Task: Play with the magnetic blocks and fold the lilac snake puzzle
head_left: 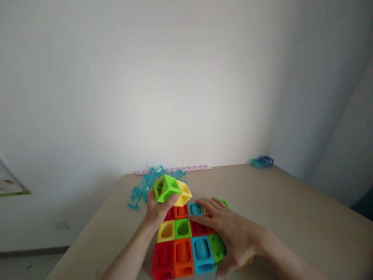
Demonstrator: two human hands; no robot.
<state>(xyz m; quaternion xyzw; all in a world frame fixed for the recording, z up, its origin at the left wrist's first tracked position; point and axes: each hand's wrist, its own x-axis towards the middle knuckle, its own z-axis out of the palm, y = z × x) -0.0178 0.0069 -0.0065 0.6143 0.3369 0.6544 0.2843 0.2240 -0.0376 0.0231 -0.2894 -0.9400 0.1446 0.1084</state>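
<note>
My left hand (155,208) is closed around a green hollow cube block (167,188), raised above the table. A yellow hollow cube block (183,193) adjoins the green one on its right side. Below them is a grid of hollow cube blocks (183,251) in red, orange, yellow, green and blue. My right hand (227,227) lies over the right part of this grid, fingers stretched out and thumb down its near right side. The hand hides several of the blocks there.
Translucent blue plastic track-like pieces (145,184) lie at the back left of the table (279,210). Along the wall runs a purple patterned strip (192,168). Teal and dark blue pieces (265,161) sit in the far right corner.
</note>
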